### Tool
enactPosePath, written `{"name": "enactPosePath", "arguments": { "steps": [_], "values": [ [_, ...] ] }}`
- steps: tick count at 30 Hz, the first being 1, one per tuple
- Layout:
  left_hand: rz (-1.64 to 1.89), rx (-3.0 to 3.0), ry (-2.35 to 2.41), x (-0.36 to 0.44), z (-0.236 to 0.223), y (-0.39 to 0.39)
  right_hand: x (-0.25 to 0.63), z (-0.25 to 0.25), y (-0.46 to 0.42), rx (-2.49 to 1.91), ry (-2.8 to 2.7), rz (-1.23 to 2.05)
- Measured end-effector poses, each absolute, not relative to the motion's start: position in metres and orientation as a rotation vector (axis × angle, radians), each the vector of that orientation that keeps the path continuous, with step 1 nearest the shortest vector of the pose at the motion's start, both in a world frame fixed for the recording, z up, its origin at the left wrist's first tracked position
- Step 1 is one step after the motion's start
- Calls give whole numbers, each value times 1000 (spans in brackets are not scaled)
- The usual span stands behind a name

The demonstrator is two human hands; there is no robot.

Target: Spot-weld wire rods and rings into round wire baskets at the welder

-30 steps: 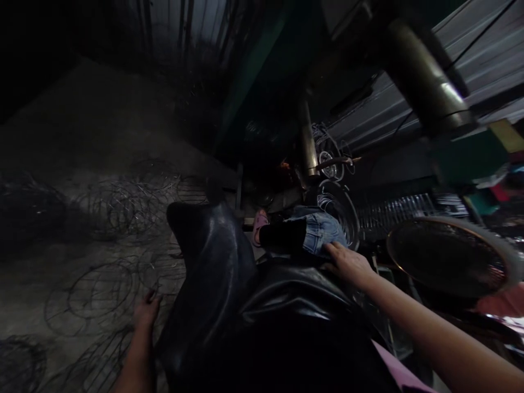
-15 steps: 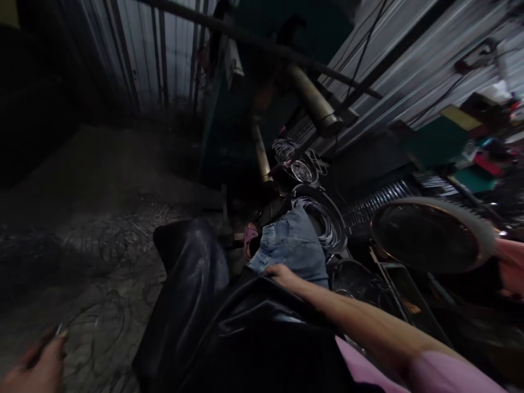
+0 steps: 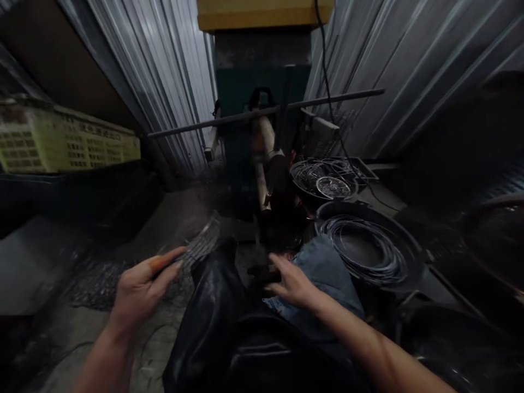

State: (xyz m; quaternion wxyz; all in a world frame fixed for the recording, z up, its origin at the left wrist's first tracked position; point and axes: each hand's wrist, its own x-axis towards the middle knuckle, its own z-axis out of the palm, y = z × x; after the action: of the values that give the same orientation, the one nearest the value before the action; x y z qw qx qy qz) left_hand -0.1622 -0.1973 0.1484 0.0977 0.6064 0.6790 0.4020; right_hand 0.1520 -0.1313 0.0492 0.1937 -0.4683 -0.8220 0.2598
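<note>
My left hand [image 3: 141,281] is closed around a blurred bundle of thin metal wire pieces [image 3: 202,240], which sticks out toward my left knee. Something orange [image 3: 161,262] wraps its index finger. Above my jeans-covered right thigh [image 3: 323,267], my right hand [image 3: 290,281] has its fingers apart and nothing visible in them. A black apron [image 3: 216,316] covers my left leg and lap. Straight ahead stands a green machine [image 3: 233,82] with a yellow top and two cylindrical arms [image 3: 262,188], one over the other. Its lower part is dark.
To my right are a black tub [image 3: 413,248] with coiled wire [image 3: 368,251] and a basin of wire pieces [image 3: 303,177]. A yellow crate [image 3: 82,142] stands at left, and a metal pile [image 3: 98,286] lies on the floor. A long bar [image 3: 184,128] crosses the machine's front.
My view has turned to face the machine. My left hand has come up from the lower left and now shows a wire bundle. My right hand has left the apron's edge and spread its fingers.
</note>
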Motion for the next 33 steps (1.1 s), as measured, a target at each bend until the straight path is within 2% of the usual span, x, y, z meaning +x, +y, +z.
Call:
{"name": "enactPosePath", "arguments": {
  "steps": [2, 4, 6, 8, 11, 12, 14, 16, 18, 20, 24, 29, 33],
  "values": [
    [1046, 2057, 1720, -130, 162, -181, 155, 65, -129, -1249, -2230, 436],
    [907, 2230, 1453, -103, 165, -163, 157, 72, -129, -1179, -2206, 295],
    [883, 2289, 1321, -81, 159, -142, 161, 66, -128, -1182, -2145, 292],
    [1084, 2208, 1416, -68, 144, -118, 170, 51, -123, -1273, -2004, 340],
    [1524, 1780, 1787, -58, 94, -91, 191, 29, -112, -1431, -1743, 365],
    [1538, 1627, 1935, -54, 71, -90, 198, 25, -108, -1463, -1680, 377],
    [1309, 1553, 2026, -43, 20, -102, 209, 21, -102, -1485, -1603, 431],
    [1044, 1626, 1841, -28, -23, -128, 216, 21, -97, -1471, -1566, 519],
    [806, 1651, 1599, -18, -43, -155, 220, 24, -94, -1467, -1529, 612],
    [885, 1567, 1723, -18, -34, -168, 222, 29, -90, -1471, -1507, 711],
    [1193, 1392, 2221, -39, 32, -145, 221, 39, -83, -1368, -1624, 891],
    [757, 1537, 1950, -55, 75, -107, 224, 41, -77, -1235, -1932, 1079],
    [614, 1486, 2081, -50, 84, -100, 264, 31, -59, -1450, -1774, 916]
  ]
}}
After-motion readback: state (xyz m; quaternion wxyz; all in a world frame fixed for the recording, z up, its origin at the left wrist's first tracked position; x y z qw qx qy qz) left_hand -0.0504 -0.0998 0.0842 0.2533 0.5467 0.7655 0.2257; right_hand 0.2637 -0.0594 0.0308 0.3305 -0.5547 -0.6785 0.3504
